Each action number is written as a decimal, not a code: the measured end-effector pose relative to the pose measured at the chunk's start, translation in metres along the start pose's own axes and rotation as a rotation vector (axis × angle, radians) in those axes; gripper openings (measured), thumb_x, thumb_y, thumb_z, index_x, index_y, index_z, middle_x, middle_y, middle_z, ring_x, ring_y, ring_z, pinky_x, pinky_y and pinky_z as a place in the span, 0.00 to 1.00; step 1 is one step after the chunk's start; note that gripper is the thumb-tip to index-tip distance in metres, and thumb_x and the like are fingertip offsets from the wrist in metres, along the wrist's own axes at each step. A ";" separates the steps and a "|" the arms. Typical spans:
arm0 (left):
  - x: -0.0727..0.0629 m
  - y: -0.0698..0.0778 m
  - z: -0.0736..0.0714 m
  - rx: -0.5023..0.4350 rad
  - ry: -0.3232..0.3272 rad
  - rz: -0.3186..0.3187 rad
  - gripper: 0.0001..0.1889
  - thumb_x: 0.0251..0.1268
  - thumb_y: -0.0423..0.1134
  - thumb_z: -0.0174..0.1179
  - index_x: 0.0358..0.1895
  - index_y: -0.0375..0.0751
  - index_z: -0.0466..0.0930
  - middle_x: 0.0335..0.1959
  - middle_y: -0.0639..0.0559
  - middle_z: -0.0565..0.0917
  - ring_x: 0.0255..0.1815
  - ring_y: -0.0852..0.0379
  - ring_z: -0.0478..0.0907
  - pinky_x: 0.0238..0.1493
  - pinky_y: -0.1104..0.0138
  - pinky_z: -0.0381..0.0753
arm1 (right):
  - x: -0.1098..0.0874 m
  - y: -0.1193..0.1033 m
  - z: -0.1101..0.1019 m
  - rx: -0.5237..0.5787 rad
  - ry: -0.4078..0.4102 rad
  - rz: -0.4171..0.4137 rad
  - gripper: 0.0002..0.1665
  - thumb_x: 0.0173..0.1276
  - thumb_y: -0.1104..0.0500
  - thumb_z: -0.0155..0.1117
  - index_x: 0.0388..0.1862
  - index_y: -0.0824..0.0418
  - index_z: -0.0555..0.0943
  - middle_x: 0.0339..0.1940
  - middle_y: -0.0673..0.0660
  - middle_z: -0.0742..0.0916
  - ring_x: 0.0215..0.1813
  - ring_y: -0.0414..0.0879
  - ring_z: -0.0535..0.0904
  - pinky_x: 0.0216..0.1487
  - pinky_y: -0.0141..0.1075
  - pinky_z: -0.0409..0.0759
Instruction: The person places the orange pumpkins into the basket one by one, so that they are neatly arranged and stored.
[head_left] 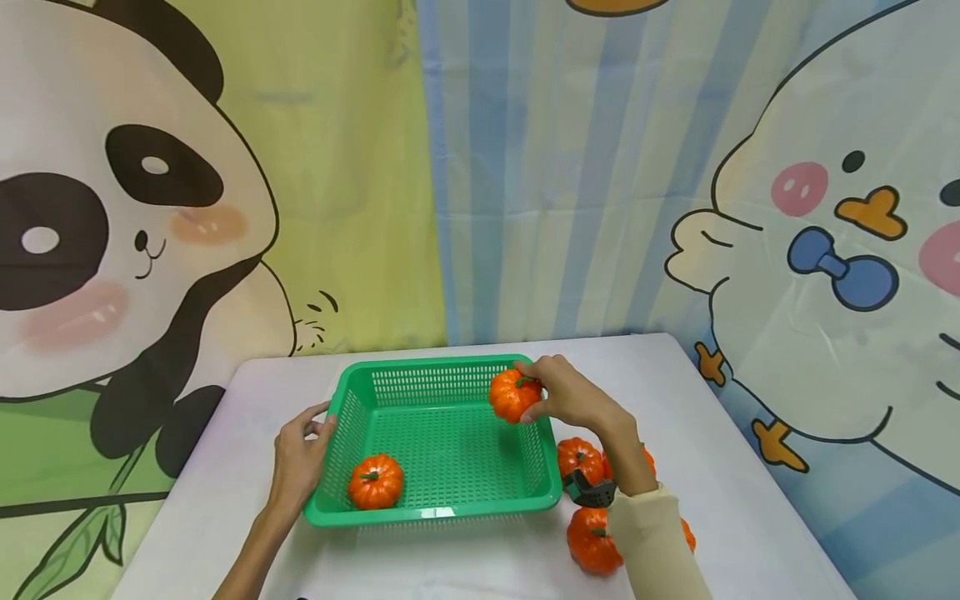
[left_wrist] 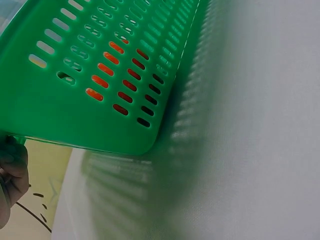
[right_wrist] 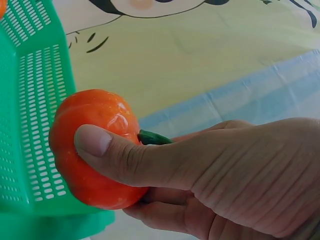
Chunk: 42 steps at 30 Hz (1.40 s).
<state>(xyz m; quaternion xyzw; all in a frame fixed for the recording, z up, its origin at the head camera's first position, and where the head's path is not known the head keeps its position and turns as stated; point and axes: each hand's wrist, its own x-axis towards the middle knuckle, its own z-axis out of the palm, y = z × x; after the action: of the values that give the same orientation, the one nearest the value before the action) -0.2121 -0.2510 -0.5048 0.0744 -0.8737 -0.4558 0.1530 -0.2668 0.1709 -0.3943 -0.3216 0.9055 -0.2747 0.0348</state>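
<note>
A small orange pumpkin [head_left: 514,396] with a green stem is in my right hand [head_left: 568,392], above the right back part of the green basket [head_left: 442,514]. In the right wrist view my thumb presses across the near side of the pumpkin [right_wrist: 100,170], the other fingers behind it. My left hand [head_left: 300,454] grips the basket's left rim; in the left wrist view its curled fingers [left_wrist: 15,167] are at the rim's edge. Inside the basket, a second pumpkin [head_left: 376,482] sits in the front left corner. Its orange shows through the slots of the basket wall [left_wrist: 90,120].
Right of the basket, several more pumpkins lie on the white table [head_left: 720,467], among them a front one [head_left: 592,542] and one by the basket [head_left: 579,460]. My right forearm partly hides them. Behind the table hangs a cartoon curtain [head_left: 525,167].
</note>
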 end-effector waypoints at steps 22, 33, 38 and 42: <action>-0.005 -0.004 0.004 -0.032 0.000 0.003 0.23 0.86 0.39 0.59 0.72 0.27 0.79 0.31 0.38 0.88 0.20 0.65 0.86 0.26 0.71 0.81 | 0.018 -0.017 0.027 0.034 -0.051 -0.064 0.49 0.55 0.63 0.89 0.74 0.74 0.78 0.64 0.66 0.90 0.54 0.47 0.87 0.61 0.42 0.87; -0.004 -0.003 0.003 -0.028 0.009 0.003 0.22 0.85 0.38 0.59 0.72 0.28 0.79 0.32 0.37 0.88 0.20 0.64 0.86 0.26 0.71 0.81 | 0.030 -0.022 0.034 0.040 -0.066 -0.098 0.34 0.55 0.64 0.89 0.61 0.67 0.87 0.46 0.55 0.93 0.44 0.43 0.82 0.54 0.40 0.87; -0.002 -0.002 0.004 -0.037 0.010 0.008 0.22 0.85 0.38 0.59 0.71 0.29 0.80 0.30 0.39 0.87 0.19 0.64 0.85 0.25 0.70 0.81 | 0.036 -0.027 0.035 0.031 -0.071 -0.104 0.34 0.53 0.63 0.90 0.60 0.67 0.88 0.49 0.57 0.94 0.44 0.44 0.83 0.53 0.39 0.87; -0.001 -0.001 0.003 -0.032 0.016 0.015 0.21 0.85 0.38 0.60 0.71 0.29 0.80 0.30 0.39 0.87 0.19 0.65 0.85 0.25 0.71 0.80 | 0.041 -0.030 0.037 0.027 -0.087 -0.110 0.35 0.54 0.62 0.90 0.62 0.67 0.87 0.48 0.56 0.93 0.45 0.44 0.83 0.54 0.40 0.87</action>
<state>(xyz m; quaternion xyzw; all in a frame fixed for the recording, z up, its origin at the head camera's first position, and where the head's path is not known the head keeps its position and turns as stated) -0.2126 -0.2485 -0.5073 0.0691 -0.8654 -0.4681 0.1648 -0.2738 0.1090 -0.4053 -0.3821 0.8802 -0.2743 0.0632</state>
